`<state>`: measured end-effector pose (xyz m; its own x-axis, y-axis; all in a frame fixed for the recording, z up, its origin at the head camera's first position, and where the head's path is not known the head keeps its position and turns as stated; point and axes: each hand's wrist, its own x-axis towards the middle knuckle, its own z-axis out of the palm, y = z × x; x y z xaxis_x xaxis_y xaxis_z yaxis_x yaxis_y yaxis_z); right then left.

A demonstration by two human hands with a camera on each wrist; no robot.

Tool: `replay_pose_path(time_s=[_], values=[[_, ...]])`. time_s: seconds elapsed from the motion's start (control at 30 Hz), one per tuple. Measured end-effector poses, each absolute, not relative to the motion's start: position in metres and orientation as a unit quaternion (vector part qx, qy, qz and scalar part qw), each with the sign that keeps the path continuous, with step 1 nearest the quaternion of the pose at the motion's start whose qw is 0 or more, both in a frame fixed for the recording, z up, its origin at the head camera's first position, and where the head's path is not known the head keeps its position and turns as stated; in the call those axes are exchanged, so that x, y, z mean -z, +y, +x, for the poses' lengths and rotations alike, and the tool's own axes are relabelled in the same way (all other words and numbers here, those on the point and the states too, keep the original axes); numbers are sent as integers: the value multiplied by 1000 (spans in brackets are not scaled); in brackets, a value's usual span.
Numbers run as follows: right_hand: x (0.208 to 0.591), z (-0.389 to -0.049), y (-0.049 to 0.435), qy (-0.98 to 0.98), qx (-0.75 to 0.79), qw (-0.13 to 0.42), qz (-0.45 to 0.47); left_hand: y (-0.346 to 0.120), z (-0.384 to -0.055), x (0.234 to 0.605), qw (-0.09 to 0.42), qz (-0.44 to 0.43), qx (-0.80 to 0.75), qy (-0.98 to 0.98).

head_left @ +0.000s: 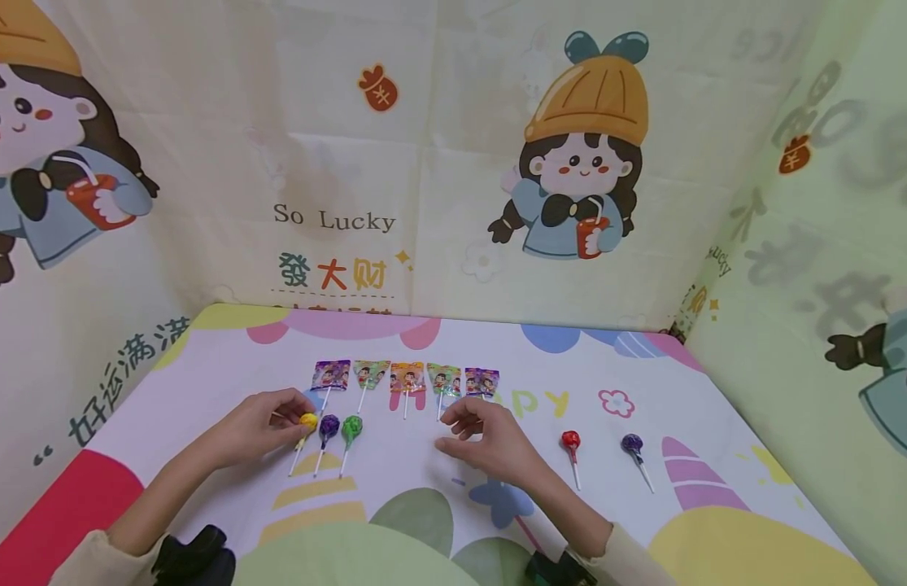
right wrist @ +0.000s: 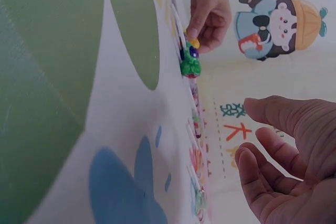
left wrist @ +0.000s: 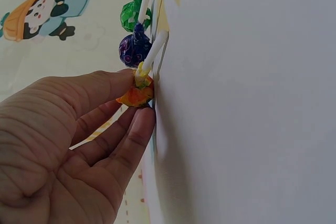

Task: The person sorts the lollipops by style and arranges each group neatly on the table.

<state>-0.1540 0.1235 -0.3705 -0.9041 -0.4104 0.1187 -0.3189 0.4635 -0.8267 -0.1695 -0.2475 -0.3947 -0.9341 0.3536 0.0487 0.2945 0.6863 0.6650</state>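
A round yellow-wrapped lollipop (head_left: 307,421) was pinched by the left hand (head_left: 254,427), left of purple-wrapped (head_left: 329,426) and green-wrapped lollipops (head_left: 352,428). Five flat-packeted lollipops (head_left: 407,377) were ranged beyond. Red-wrapped (head_left: 570,440) and violet-wrapped lollipops (head_left: 632,444) were laid right of the right hand (head_left: 491,441).

Cream cartoon-print backdrop (head_left: 453,163) behind patterned tabletop (head_left: 398,448)
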Motion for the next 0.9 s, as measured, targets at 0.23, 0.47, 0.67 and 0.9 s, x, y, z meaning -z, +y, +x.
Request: replay_pose_path(time_s=[0.23, 0.47, 0.67, 0.9], values=[[369, -154, 136, 860, 468, 38, -202, -249, -170, 396, 40, 182, -360, 914], [369, -154, 149, 868, 463, 32, -175, -248, -169, 394, 41, 180, -360, 915], [370, -155, 160, 873, 461, 20, -156, -248, -169, 393, 42, 180, -361, 914], [371, -155, 175, 868, 471, 6, -160, -248, -169, 395, 43, 180, -360, 915]])
